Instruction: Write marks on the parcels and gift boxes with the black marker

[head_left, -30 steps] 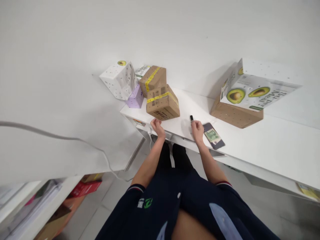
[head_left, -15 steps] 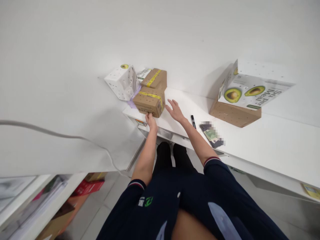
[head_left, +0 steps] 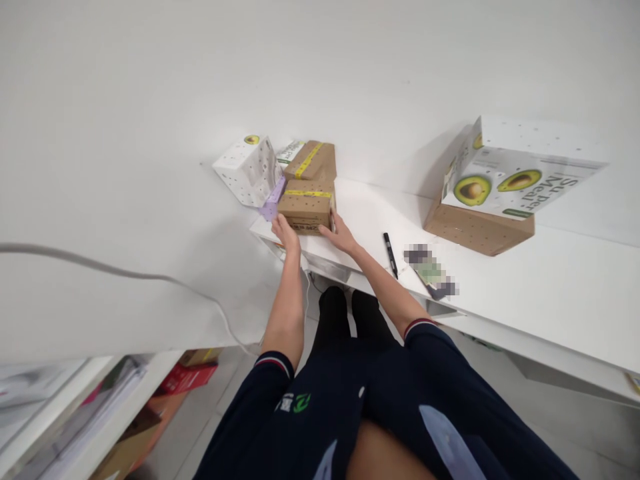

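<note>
A brown cardboard box (head_left: 306, 207) with yellow tape across its top sits near the front edge of the white table. My left hand (head_left: 286, 233) presses against its left side, and my right hand (head_left: 341, 235) lies along its right side, so the box is gripped between both palms. Directly behind it stands a second taped cardboard box (head_left: 320, 160). To the left, a white box with an avocado print (head_left: 250, 170) leans beside a purple box (head_left: 273, 200), which is partly covered.
A black marker (head_left: 391, 255) and a phone (head_left: 430, 270), partly blurred out, lie right of my right arm. Farther right, an open avocado-printed box (head_left: 515, 183) rests on a brown carton (head_left: 475, 230). A grey cable (head_left: 125, 270) hangs at the left, above a shelf (head_left: 150, 380).
My right hand has closed in from the right onto the box's side. My left hand has shifted from its front to its left side. The box has turned to face me squarely.
</note>
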{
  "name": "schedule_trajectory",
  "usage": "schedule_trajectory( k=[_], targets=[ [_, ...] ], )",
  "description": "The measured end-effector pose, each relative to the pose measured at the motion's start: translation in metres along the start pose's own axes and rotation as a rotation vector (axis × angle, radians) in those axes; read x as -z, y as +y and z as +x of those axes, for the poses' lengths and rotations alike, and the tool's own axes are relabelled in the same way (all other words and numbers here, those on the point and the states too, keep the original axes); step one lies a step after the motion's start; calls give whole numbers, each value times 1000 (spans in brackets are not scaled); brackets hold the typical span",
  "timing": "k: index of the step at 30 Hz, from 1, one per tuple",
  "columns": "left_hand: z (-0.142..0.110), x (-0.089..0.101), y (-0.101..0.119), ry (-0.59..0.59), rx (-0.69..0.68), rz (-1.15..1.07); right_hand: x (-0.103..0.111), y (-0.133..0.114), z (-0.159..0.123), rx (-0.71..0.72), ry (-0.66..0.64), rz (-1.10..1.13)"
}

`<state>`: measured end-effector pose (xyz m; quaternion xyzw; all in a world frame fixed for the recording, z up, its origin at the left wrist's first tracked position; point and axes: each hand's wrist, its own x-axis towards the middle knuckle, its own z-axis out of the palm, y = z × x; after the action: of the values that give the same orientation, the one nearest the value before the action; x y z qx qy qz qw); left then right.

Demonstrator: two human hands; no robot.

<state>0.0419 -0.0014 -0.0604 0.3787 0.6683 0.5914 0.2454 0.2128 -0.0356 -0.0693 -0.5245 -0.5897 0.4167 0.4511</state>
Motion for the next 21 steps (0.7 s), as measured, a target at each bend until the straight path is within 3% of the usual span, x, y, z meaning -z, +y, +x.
schedule_trajectory(
  k=[4, 9, 12, 15, 21],
  targets=[
    [-46, 10, 2, -28, 73, 6, 25, -6, -32, 18, 51, 86],
    [-117, 39, -3, -288, -129, 12, 60, 3, -117, -118, 181, 87],
    [-144, 52, -8, -436, -136, 7, 67, 8, -155, -148, 284, 49],
    [-156, 61, -19, -528, -64, -20, 66, 16, -170, -168, 307, -7],
    [-160, 66, -40, -649, 73, 30, 59, 32, -164, -189, 251, -99]
  ],
)
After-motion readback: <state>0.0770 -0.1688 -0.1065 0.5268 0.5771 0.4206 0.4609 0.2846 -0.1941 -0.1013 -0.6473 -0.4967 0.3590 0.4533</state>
